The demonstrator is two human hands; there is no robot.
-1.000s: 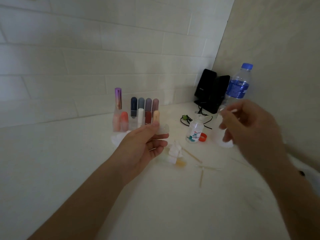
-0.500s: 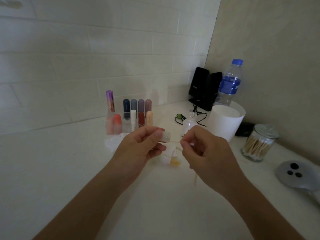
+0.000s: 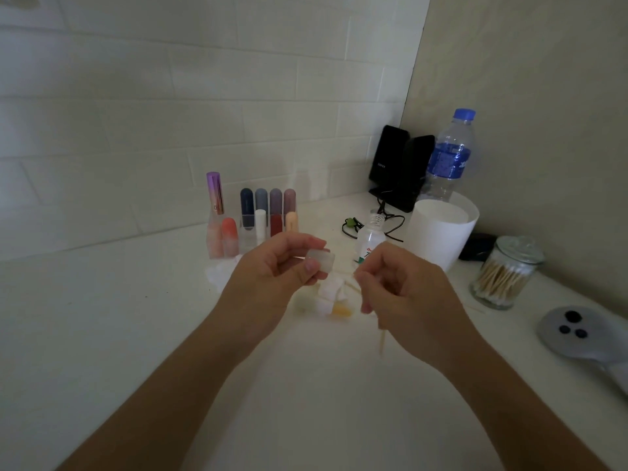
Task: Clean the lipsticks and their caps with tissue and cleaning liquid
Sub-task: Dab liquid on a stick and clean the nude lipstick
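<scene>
Both forearms reached in from the bottom edge and met over the middle of the white counter. The left hand was raised with its fingers curled, pinching a small frosted cap between thumb and fingertips, the cap lying on its side. The right hand sat just beside it at about the same height, its back to the camera and its fingers bunched, pinching a thin stick that pointed left towards the cap. Whether the stick's tip touched the cap could not be told.

Behind the left hand a row of lipsticks stood upright near the tiled wall, with a taller purple tube at their left end. The left hand hid the lower part of some of them. A small bottle, with no cap on it, stood behind the gap between the hands, and the right hand covered its base. Further right stood a white tub, a water bottle and two black boxes in the corner. A glass jar of cotton swabs stood near the right wall, and a grey device lay near it, closer to the camera.

Crumpled tissue lay on the counter directly below and between the two hands, partly hidden by them, with a small yellow piece at its near edge. The cap was held above the tissue, well in front of the lipsticks.
</scene>
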